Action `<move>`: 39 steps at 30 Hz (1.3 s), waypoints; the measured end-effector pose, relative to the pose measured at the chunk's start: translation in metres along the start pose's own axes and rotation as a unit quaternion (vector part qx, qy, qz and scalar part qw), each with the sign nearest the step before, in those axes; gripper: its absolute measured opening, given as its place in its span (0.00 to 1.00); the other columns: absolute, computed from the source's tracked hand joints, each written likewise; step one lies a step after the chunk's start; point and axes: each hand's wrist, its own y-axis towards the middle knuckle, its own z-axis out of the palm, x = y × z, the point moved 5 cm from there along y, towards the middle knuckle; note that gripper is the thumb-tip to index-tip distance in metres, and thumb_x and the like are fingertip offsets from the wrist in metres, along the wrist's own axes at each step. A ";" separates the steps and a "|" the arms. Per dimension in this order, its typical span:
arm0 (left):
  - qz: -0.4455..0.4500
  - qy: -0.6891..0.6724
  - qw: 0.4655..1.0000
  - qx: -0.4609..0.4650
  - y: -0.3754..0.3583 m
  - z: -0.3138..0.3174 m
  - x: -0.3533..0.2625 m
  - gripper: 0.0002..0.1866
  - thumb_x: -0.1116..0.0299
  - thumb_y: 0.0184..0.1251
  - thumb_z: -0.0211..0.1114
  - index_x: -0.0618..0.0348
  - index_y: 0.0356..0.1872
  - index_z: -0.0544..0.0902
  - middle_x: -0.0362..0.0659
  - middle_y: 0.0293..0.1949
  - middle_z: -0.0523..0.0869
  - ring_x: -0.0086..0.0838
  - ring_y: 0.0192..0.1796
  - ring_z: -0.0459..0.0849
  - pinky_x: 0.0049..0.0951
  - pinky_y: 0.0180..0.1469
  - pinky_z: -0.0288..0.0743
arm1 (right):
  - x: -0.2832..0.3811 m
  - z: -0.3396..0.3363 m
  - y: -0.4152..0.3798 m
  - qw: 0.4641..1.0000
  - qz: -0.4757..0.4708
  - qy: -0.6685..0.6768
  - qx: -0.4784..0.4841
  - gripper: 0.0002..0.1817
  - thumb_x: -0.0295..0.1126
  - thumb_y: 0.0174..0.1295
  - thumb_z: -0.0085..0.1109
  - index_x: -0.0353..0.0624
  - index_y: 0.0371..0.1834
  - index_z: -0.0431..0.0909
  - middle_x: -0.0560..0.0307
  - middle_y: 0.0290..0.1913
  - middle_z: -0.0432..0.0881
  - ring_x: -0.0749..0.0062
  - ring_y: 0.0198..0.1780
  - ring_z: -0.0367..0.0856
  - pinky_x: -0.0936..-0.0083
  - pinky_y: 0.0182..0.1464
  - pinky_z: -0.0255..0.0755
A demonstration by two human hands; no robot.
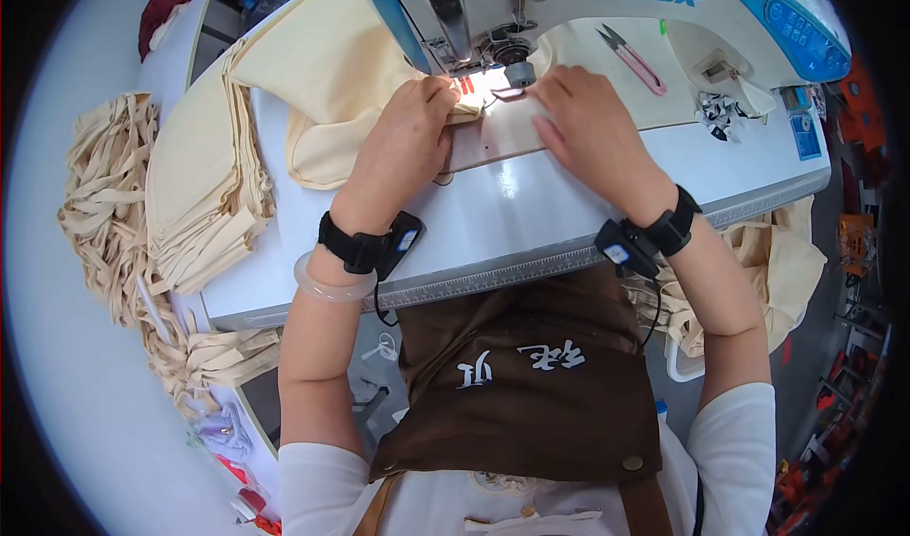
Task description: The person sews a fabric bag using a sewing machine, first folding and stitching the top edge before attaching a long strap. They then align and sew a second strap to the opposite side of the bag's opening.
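Note:
A cream fabric piece [341, 81] lies under the presser foot [510, 73] of a white and blue sewing machine [664, 5]. My left hand [403, 143] presses down on the fabric just left of the needle, fingers bunched on a folded edge. My right hand [588, 128] lies flat on the cloth right of the needle, fingers pointing toward the foot. Both wrists carry black bands with small devices.
A stack of folded cream pieces [204, 185] sits at the table's left end, with a heap of cream straps [104, 204] beyond it. Pink thread snips [633, 60] lie on the machine bed. More cream fabric [787, 261] hangs off the right edge of the white table [531, 223].

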 end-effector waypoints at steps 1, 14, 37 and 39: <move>0.004 0.008 1.000 0.007 0.000 0.002 0.002 0.18 0.83 0.57 0.63 0.68 0.51 0.81 0.53 0.55 0.83 0.49 0.57 0.80 0.41 0.62 0.76 | -0.007 0.001 0.003 1.000 0.017 -0.016 0.008 0.15 0.27 0.59 0.63 0.37 0.49 0.78 0.51 0.48 0.81 0.56 0.52 0.80 0.63 0.56 0.72; -0.118 0.168 0.978 -0.045 0.013 -0.024 0.058 0.10 0.75 0.61 0.62 0.52 0.41 0.87 0.41 0.43 0.86 0.42 0.49 0.84 0.44 0.50 0.80 | -0.026 0.002 0.010 0.999 0.015 -0.038 -0.008 0.21 0.27 0.63 0.61 0.34 0.60 0.75 0.43 0.64 0.79 0.51 0.65 0.77 0.56 0.64 0.71; -0.392 -0.141 0.894 -0.163 -0.274 -0.280 -0.104 0.08 0.68 0.68 0.60 0.62 0.32 0.78 0.37 0.26 0.80 0.18 0.27 0.75 0.18 0.32 0.68 | 0.049 -0.029 -0.045 0.972 -0.039 0.230 0.017 0.10 0.26 0.64 0.61 0.40 0.48 0.82 0.47 0.43 0.86 0.48 0.46 0.83 0.58 0.51 0.76; -0.416 -0.239 0.876 0.059 -0.284 -0.273 -0.108 0.13 0.62 0.71 0.63 0.62 0.34 0.79 0.39 0.24 0.85 0.21 0.26 0.82 0.20 0.31 0.72 | 0.072 -0.028 -0.045 0.956 -0.056 0.284 0.044 0.09 0.26 0.65 0.61 0.39 0.47 0.83 0.47 0.43 0.86 0.48 0.45 0.83 0.59 0.49 0.77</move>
